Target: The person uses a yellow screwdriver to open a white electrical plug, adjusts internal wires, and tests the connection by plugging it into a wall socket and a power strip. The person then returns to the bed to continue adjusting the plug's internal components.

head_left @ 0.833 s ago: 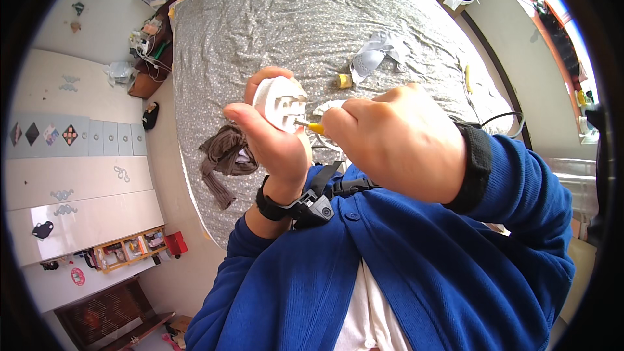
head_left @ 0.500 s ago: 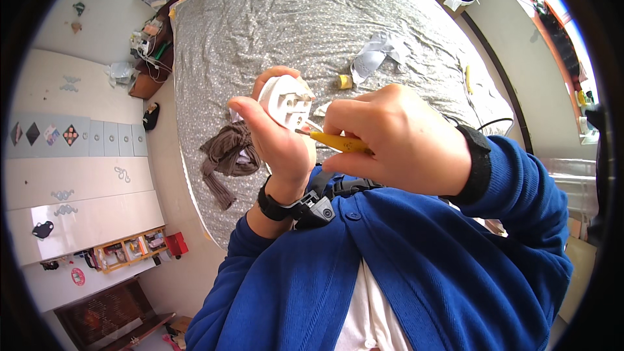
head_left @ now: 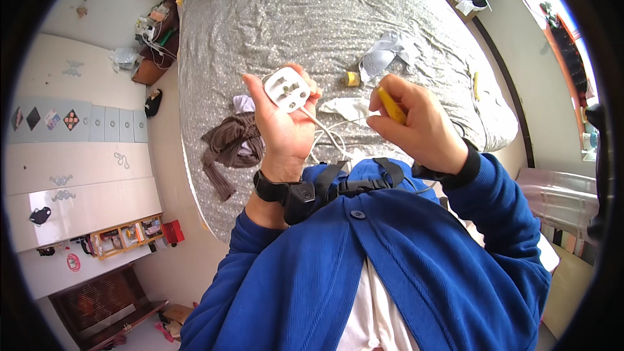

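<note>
A white electrical plug (head_left: 286, 90) rests in my left hand (head_left: 283, 135), its metal prongs facing up, with the fingers curled round its far side and the thumb beside it. From its lower right a white cord (head_left: 324, 125) loops down toward my lap. My right hand (head_left: 419, 123), apart from the plug and to its right, is closed round a screwdriver (head_left: 390, 105). Only the yellow handle shows; the tip cannot be made out.
The bed with its grey patterned sheet (head_left: 286, 13) lies before me. On it are brown knitted clothing (head_left: 232, 142), a white cloth (head_left: 346, 105), a small yellow object (head_left: 351, 78), a pale grey bra (head_left: 380, 56) and a thin yellow object (head_left: 476, 86).
My right hand has drawn the screwdriver away from the plug to the right. My left hand has turned the plug, so its prongs now show instead of the recessed side.
</note>
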Motion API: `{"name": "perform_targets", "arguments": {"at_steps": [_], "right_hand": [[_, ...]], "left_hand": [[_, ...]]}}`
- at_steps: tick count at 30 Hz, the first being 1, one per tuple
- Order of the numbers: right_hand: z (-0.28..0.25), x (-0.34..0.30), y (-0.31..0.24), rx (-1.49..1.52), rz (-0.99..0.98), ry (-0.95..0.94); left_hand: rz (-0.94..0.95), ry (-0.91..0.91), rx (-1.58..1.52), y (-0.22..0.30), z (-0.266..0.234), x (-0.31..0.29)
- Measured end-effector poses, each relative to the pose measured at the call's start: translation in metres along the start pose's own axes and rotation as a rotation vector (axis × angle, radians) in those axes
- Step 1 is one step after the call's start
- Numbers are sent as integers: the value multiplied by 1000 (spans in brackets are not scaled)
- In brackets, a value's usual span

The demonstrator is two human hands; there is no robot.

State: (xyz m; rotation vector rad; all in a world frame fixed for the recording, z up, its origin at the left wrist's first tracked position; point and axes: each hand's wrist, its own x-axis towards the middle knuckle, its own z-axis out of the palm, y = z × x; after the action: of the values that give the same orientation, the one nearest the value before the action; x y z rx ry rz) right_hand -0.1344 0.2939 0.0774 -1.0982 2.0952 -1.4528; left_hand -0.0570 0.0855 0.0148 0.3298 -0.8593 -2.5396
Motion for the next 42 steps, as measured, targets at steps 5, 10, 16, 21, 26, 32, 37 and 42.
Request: {"name": "perform_targets", "arguments": {"at_steps": [5,10,16,21,26,32,37,42], "right_hand": [[22,11,29,699,363,-24],[59,22,64,1606,667,59],[64,26,81,1765,585,-87],[64,33,80,1686,631,-37],[62,40,81,1645,683,2],[55,45,76,1322,610,-9],[56,54,73,1229,524,-23],[55,61,71,1141,539,4]], "left_hand": [[140,110,273,3,19,-5],[930,-681,1593,-8,36,7],[717,-507,1410,-7,26,19],[1013,-639,1567,-10,17,40],[611,-358,1308,-16,1,44],[331,-133,988,-30,-3,44],[363,-104,1082,-41,1,41],[337,53,900,-43,5,44]]}}
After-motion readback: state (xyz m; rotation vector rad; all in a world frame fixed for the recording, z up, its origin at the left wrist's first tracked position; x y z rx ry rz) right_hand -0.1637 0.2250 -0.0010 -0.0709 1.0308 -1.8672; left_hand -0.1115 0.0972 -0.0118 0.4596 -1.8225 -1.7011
